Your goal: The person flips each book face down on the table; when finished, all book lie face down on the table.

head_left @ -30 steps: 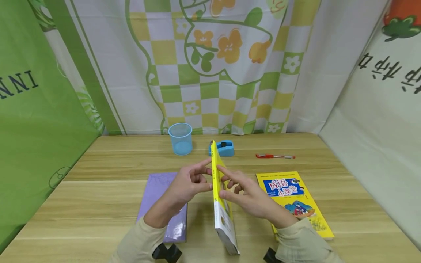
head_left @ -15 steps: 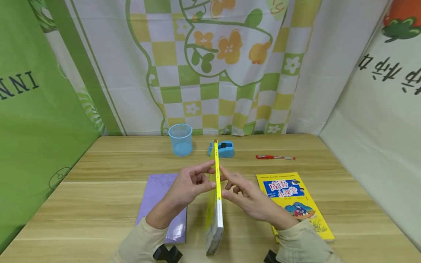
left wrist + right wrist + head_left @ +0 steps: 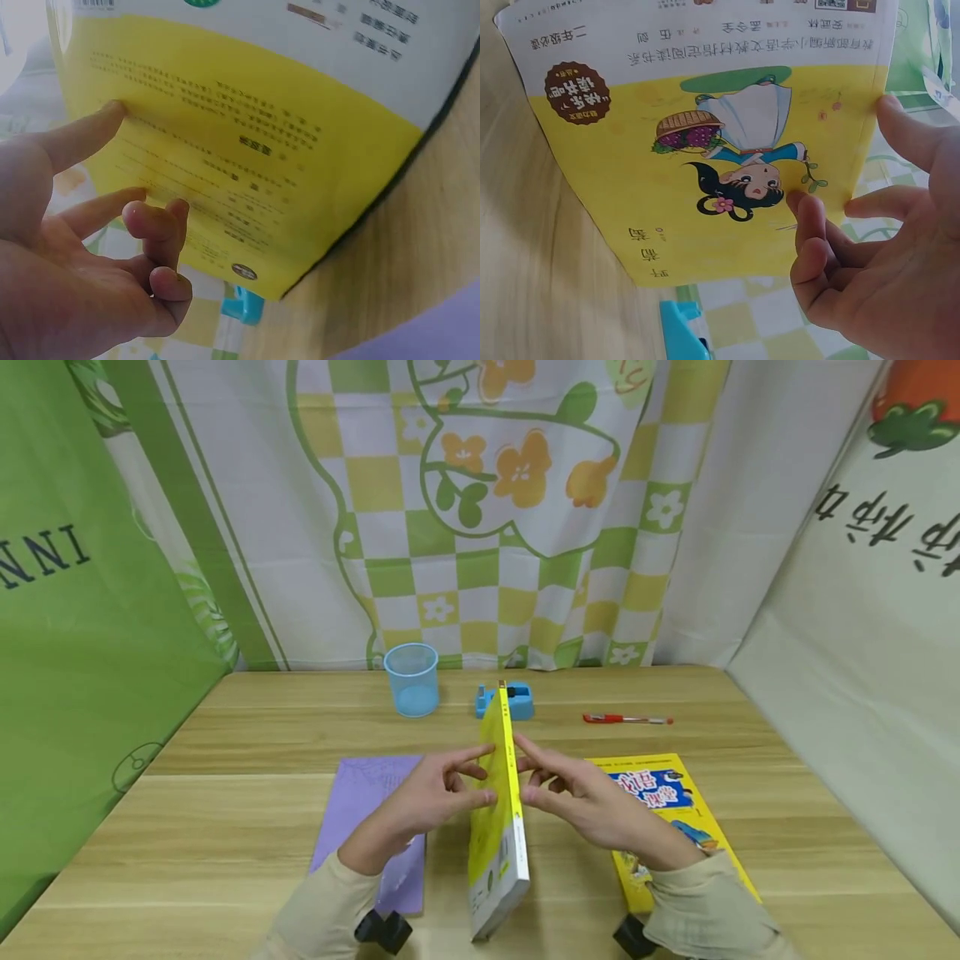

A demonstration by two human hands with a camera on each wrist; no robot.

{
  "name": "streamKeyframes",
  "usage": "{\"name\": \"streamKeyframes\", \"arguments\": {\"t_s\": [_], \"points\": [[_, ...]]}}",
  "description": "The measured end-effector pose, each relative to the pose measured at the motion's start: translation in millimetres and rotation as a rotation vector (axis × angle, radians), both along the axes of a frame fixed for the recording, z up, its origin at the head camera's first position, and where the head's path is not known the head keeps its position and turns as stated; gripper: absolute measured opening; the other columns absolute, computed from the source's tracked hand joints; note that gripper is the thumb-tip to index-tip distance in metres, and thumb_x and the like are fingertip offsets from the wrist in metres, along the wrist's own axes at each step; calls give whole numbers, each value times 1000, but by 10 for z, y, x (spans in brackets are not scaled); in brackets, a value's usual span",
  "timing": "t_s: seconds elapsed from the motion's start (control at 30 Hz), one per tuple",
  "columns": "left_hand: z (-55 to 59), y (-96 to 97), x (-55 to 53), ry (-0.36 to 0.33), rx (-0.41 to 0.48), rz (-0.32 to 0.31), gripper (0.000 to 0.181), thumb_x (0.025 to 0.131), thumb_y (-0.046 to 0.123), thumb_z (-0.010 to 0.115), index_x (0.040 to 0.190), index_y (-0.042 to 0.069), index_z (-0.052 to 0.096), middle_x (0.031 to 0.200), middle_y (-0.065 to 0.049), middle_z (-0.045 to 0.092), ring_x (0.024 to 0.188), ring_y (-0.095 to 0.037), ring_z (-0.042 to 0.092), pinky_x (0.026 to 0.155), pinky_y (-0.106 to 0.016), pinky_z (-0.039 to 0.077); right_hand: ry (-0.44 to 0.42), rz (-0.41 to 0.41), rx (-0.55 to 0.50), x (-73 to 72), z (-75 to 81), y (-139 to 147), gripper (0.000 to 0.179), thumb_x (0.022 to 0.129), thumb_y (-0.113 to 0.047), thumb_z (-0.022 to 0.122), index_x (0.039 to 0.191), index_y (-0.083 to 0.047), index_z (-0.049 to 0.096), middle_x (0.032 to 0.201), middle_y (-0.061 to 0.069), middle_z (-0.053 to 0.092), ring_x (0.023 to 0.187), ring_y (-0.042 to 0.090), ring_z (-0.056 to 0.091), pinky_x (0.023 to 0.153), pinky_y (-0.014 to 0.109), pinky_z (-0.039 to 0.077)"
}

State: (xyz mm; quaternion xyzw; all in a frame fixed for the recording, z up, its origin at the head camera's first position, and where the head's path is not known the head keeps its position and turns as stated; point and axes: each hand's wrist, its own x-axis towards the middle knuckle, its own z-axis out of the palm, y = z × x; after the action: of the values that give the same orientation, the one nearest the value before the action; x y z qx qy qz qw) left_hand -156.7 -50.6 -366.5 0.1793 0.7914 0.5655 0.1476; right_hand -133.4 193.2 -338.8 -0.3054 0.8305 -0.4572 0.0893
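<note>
A thin yellow-and-white book [image 3: 495, 814] stands on edge between my two hands, spine up and slightly leaning. My left hand [image 3: 427, 793] touches its back cover with thumb and index fingertips; in the left wrist view the other fingers are partly bent beside the printed back cover [image 3: 225, 127]. From the opposite side, my right hand [image 3: 600, 802] touches the front cover the same way. That front cover [image 3: 607, 202] shows a drawn girl with a grape basket in the right wrist view. The long lower edge appears to meet the wooden table.
A purple book [image 3: 363, 785] lies left, partly under my left forearm. Another yellow book [image 3: 705, 827] lies right, partly covered by my right arm. Farther back are a blue mesh cup [image 3: 412, 685], a blue tape dispenser [image 3: 522, 703] and a red pen [image 3: 628, 719].
The upright book has swung its top to the right, so the head view now shows its back cover instead of its front. Both hands have shifted slightly right with it.
</note>
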Motion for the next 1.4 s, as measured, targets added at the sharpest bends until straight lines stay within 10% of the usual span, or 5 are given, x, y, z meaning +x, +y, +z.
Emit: {"name": "streamKeyframes", "arguments": {"t_s": [0.63,0.87,1.2,1.4], "points": [[-249,4,-131,-28,-43,25,54,89,22,78,140,18,62,125,-17,64,80,-19,58,69,-30,46,7,8,16,-7,113,132,66,102,-24,60,159,-8,30,130,14,63,104,13,60,87,26,52],[-290,0,-114,23,-215,9,59,89,28,78,144,17,58,122,-18,66,100,-25,60,71,-30,49,-13,31,37,-27,183,281,70,98,-24,67,156,-3,34,127,15,66,97,9,61,83,25,53],[-300,42,-46,43,-386,-34,67,90,32,76,149,14,51,91,-11,65,57,-13,49,53,-27,42,-57,17,133,-112,241,545,75,85,-16,81,146,8,45,105,7,68,80,11,55,65,23,45],[-304,55,-44,73,-461,8,67,88,32,77,148,12,52,58,4,39,46,-9,29,45,-23,26,-115,11,211,-214,114,585,80,79,-12,85,144,11,46,98,3,71,77,14,54,64,24,44]]}}
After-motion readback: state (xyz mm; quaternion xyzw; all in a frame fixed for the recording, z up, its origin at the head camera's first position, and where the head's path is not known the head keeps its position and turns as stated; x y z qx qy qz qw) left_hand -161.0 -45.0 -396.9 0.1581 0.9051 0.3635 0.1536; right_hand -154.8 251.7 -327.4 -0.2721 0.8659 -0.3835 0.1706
